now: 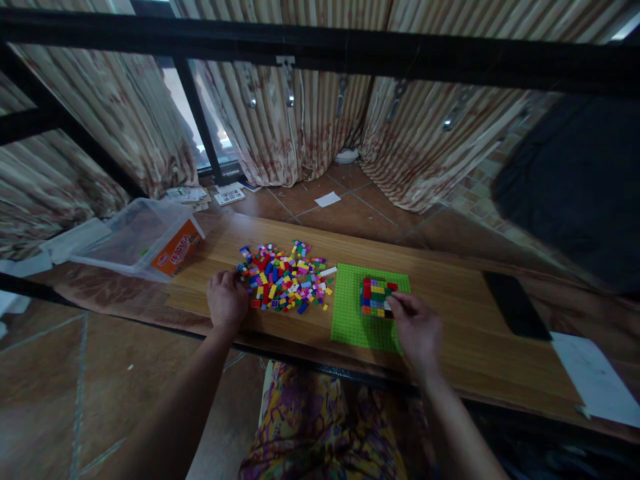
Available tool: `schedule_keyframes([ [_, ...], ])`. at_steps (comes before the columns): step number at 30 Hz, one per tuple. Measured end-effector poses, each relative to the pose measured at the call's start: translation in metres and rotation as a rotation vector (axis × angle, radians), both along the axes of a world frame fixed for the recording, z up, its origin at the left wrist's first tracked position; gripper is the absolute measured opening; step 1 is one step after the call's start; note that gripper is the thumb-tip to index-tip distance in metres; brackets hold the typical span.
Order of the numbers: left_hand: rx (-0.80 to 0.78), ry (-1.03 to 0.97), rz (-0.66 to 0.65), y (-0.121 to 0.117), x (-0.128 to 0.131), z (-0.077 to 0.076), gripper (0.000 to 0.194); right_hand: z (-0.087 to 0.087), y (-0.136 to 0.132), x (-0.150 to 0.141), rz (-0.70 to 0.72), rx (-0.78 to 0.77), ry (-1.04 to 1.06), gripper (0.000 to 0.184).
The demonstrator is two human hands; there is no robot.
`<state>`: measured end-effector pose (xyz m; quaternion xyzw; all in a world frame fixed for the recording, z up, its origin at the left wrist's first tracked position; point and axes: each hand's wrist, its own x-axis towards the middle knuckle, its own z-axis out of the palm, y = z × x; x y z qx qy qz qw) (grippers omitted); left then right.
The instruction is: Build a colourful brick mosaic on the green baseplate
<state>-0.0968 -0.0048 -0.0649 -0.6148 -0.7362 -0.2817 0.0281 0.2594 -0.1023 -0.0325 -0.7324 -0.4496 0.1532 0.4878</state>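
Note:
My left hand (227, 298) rests on the wooden board at the left edge of a pile of colourful building bricks (285, 277). Its fingers are curled, and whatever may be in them is hidden. A green studded baseplate (347, 320) lies right of the pile. On it stands a small block of joined bricks (373, 299) in red, yellow, blue, orange and other colours. My right hand (416, 327) is at the right side of this block, thumb and fingers pinched on a small brick there, which they mostly cover. A long white brick (328, 271) lies beside the baseplate's left edge.
A clear plastic tub (135, 237) with an orange label lies at the board's left end. A dark flat phone-like slab (516, 305) and a white paper sheet (597, 377) lie to the right. A black metal bar (320, 47) crosses above, before striped curtains (315, 133).

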Motion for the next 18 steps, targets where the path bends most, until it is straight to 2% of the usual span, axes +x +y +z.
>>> schedule_keyframes([
  [3,-0.002,-0.006,0.007,0.0,0.0,0.0,0.032,-0.009,0.002,0.032,-0.077,-0.042,-0.005,0.038],
  [5,-0.005,-0.013,0.008,0.0,0.0,0.0,0.032,-0.014,0.006,0.042,-0.082,-0.062,-0.02,0.04],
  [12,-0.005,-0.014,0.004,0.0,0.0,0.0,0.032,-0.019,0.021,0.035,-0.072,-0.096,-0.131,0.037],
  [18,-0.003,-0.032,0.016,0.0,0.001,0.001,0.032,-0.02,0.024,0.034,-0.065,-0.131,-0.145,0.039],
])
